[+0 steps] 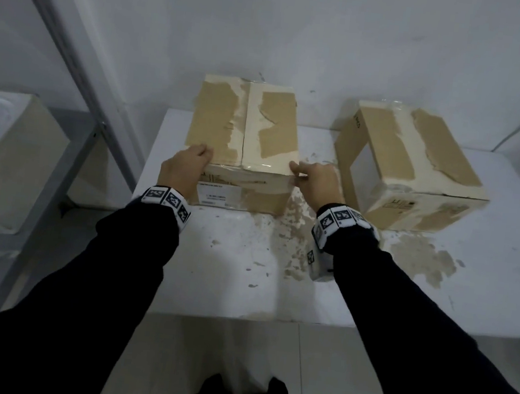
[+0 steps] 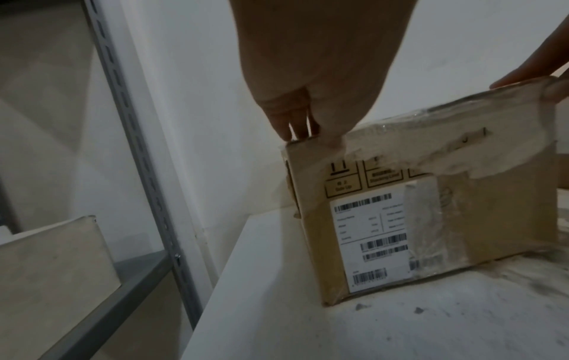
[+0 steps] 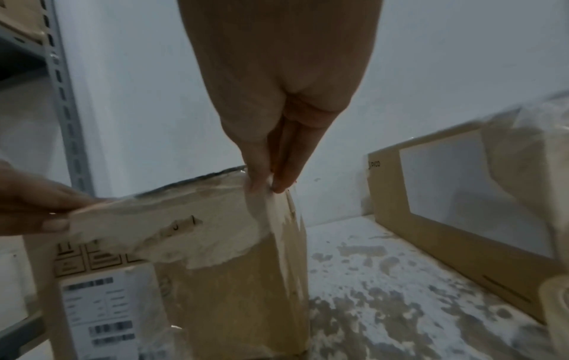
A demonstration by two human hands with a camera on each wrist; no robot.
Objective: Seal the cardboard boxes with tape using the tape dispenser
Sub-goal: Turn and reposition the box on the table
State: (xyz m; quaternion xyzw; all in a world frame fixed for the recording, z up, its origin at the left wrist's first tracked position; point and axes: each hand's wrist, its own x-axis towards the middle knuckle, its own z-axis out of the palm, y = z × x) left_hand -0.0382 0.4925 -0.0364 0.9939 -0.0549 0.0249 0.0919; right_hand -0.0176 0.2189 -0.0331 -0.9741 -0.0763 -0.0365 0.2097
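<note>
A taped cardboard box (image 1: 244, 123) with a barcode label on its front stands at the back middle of the white table (image 1: 227, 274). My left hand (image 1: 188, 162) grips its near left top corner, with the fingers on top and the thumb on the front face. My right hand (image 1: 312, 177) grips the near right top corner, with the thumb along the top edge and the fingertips (image 3: 270, 180) at the corner. In the left wrist view my left-hand fingers (image 2: 298, 126) meet the box (image 2: 446, 219) at its top edge. A roll of tape (image 3: 554, 309) shows at the right wrist view's lower right edge.
A second cardboard box (image 1: 417, 169), turned at an angle, sits on the table's right side and appears in the right wrist view as well (image 3: 462, 207). A grey metal rack (image 1: 75, 46) stands to the left with a pale box (image 1: 13, 162) on its shelf. The wall is close behind.
</note>
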